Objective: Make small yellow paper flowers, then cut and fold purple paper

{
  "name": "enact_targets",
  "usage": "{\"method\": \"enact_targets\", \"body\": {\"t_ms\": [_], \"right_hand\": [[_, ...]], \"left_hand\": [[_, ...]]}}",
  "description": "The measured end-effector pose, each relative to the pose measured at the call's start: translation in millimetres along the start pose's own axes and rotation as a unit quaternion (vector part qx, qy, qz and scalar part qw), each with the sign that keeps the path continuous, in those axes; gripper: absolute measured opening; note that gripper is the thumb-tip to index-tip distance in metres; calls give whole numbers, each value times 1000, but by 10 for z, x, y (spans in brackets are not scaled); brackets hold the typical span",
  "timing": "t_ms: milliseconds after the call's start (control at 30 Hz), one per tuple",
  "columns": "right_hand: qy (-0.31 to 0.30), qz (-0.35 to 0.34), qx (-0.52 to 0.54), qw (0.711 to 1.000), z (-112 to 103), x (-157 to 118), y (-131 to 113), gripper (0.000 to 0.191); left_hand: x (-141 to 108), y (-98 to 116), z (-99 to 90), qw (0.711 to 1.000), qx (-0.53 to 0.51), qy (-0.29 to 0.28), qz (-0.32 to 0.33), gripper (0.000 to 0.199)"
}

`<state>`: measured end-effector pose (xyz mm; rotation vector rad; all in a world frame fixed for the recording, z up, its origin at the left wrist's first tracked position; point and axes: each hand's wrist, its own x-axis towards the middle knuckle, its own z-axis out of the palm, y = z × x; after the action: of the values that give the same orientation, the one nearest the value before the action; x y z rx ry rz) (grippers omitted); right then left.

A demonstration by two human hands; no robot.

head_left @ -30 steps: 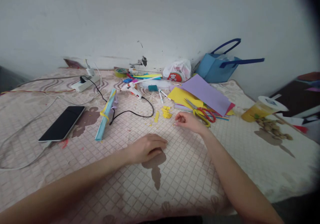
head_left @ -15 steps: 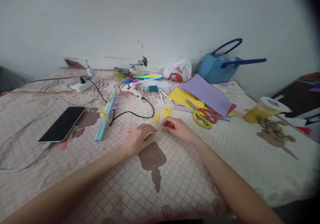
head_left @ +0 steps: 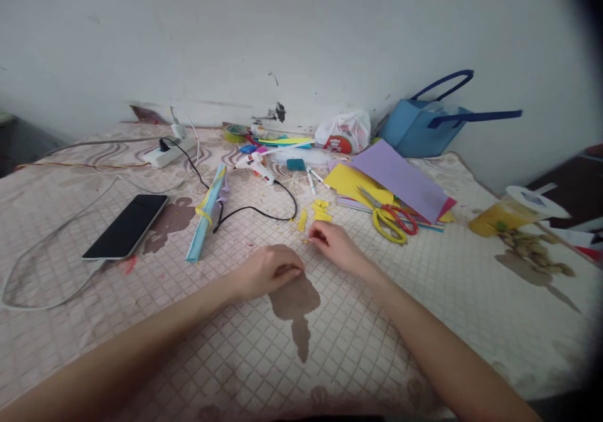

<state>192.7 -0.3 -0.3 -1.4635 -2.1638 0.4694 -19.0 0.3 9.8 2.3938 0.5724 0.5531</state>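
My left hand (head_left: pixel 269 271) rests low over the patterned tablecloth (head_left: pixel 348 340), beside a brown printed patch, with fingers bent and pressed against the thumb. Whatever is between those fingertips, if anything, is hidden. To its right, my right hand (head_left: pixel 337 245) is closed in a pinch, its fingertips curled down to the cloth among tiny yellow crumbs; what it pinches is too small to make out. Just beyond it lie several small yellow paper pieces (head_left: pixel 321 207) and a yellow strip (head_left: pixel 302 220). Scissors (head_left: pixel 390 220) with yellow and red handles lie farther right, by coloured paper sheets (head_left: pixel 400 177).
A white glue gun (head_left: pixel 255 167) lies behind, its black cord curving forward. At left are a folded light-blue paper strip (head_left: pixel 206 215), a phone (head_left: pixel 126 227) on its cable and a power strip (head_left: pixel 169 151). At right stand a blue bag (head_left: pixel 419 130) and a drink cup (head_left: pixel 504 213).
My left hand has drawn back slightly from the right hand, and its fingers have closed more. My right hand's fingers have curled tighter. The whole view has shifted a little.
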Motion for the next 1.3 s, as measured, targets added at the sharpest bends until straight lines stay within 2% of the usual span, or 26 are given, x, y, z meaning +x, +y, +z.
{"method": "enact_targets", "body": {"t_ms": [67,200,300,400,500,600,667,800,900,1033,1200,1300], "right_hand": [[-2,-2,-10,1000,64,25,-7,11],[3,-8,-29,1000,126,79,-46,11],[17,-34,-10,999,35,162,-26,20],[56,-36,15,998,-159,236,98,23],[116,26,0,993,-351,242,292,17],[114,43,-12,992,-427,194,450,16],[95,40,-18,995,-406,161,504,15],[81,31,-33,996,-321,129,528,16],[89,30,-60,994,-359,119,567,15],[107,54,-130,984,-644,124,801,16],[156,138,-231,950,-1137,235,1347,23],[162,183,-283,928,-1282,333,1615,32]], "left_hand": [[35,-33,-1,1000,11,-8,22,22],[49,-161,-32,991,62,119,-24,29],[3,-197,-46,983,73,167,-35,24],[-45,-161,-20,985,69,153,-32,24],[-47,-111,23,992,54,111,2,23],[11,-112,49,996,37,18,77,22],[69,-151,55,994,54,-7,92,24],[150,-240,46,989,129,61,37,33],[131,-237,46,987,134,85,32,34],[29,-187,76,990,105,93,15,30],[-39,-147,87,989,74,129,-3,14],[-43,-136,87,987,81,141,-2,15]]}}
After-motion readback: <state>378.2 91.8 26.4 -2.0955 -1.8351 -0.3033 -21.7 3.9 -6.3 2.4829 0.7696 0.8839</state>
